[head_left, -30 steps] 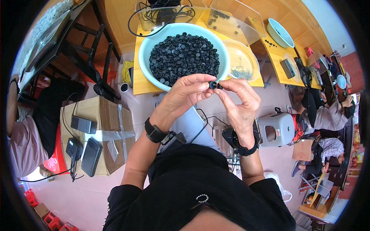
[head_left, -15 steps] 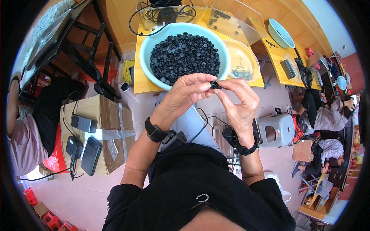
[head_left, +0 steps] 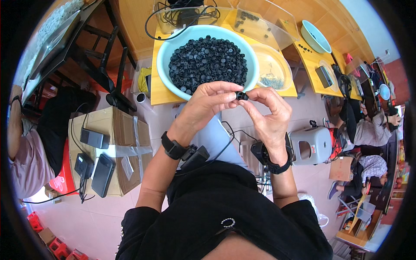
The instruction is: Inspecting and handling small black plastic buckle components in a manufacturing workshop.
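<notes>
My left hand (head_left: 207, 104) and my right hand (head_left: 269, 113) meet in front of my chest, fingertips pinching one small black cap (head_left: 241, 95) between them. Just beyond the hands stands a pale blue basin (head_left: 169, 52) heaped with several black caps (head_left: 207, 60), on a yellow table (head_left: 158, 89). Each wrist carries a black band with a small device and a cable.
A shallow yellow dish (head_left: 274, 69) with small metal bits sits right of the basin. Clear plastic boxes (head_left: 260, 21) and cables lie behind. A taped cardboard box (head_left: 117, 147) with black devices stands at my left, a grey stool (head_left: 312, 145) at my right. Other people sit at both sides.
Both hands have stayed together on the small cap; the fingers shifted only slightly.
</notes>
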`<action>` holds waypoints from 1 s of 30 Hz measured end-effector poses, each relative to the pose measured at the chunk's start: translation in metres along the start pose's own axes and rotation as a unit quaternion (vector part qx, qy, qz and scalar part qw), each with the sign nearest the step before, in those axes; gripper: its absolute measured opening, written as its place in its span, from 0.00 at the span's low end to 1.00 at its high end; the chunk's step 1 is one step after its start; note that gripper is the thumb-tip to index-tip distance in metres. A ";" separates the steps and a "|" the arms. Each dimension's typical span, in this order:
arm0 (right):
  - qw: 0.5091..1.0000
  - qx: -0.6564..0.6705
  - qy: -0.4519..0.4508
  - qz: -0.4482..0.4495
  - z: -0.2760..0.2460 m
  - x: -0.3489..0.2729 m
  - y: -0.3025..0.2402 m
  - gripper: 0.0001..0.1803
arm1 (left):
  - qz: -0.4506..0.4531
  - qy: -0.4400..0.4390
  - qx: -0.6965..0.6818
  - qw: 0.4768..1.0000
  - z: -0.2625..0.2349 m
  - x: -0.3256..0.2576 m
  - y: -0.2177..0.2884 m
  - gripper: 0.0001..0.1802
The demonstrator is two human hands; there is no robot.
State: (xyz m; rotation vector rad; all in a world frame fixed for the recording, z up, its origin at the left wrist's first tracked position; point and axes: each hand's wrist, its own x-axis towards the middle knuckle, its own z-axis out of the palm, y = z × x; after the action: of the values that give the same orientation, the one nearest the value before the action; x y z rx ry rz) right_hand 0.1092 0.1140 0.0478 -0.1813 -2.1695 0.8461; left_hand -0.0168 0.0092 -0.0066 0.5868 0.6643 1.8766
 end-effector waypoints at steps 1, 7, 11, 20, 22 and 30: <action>1.000 0.010 -0.001 0.003 0.000 0.000 0.000 0.11 | -0.004 0.001 0.002 1.000 0.000 0.000 0.000 0.12; 0.998 -0.035 -0.008 -0.046 -0.003 0.001 0.000 0.10 | -0.021 -0.004 -0.038 0.999 -0.002 0.002 -0.005 0.13; 0.997 -0.055 0.001 -0.059 -0.001 0.000 -0.001 0.09 | -0.026 0.000 -0.041 0.999 -0.004 0.003 -0.008 0.13; 0.995 -0.066 -0.026 -0.075 -0.002 -0.003 0.000 0.08 | -0.030 -0.001 -0.055 0.998 -0.007 0.005 -0.014 0.13; 0.996 -0.057 -0.025 -0.066 -0.002 -0.004 0.001 0.08 | -0.032 -0.004 -0.064 0.997 -0.008 0.004 -0.015 0.13; 0.999 -0.022 -0.004 -0.027 -0.003 -0.007 0.005 0.08 | -0.041 -0.009 -0.072 0.997 -0.008 0.004 -0.016 0.15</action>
State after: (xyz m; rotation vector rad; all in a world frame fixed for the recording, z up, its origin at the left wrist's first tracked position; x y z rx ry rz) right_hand 0.1157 0.1166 0.0421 -0.1399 -2.1915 0.7697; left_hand -0.0127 0.0166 -0.0233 0.4767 0.5273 1.8231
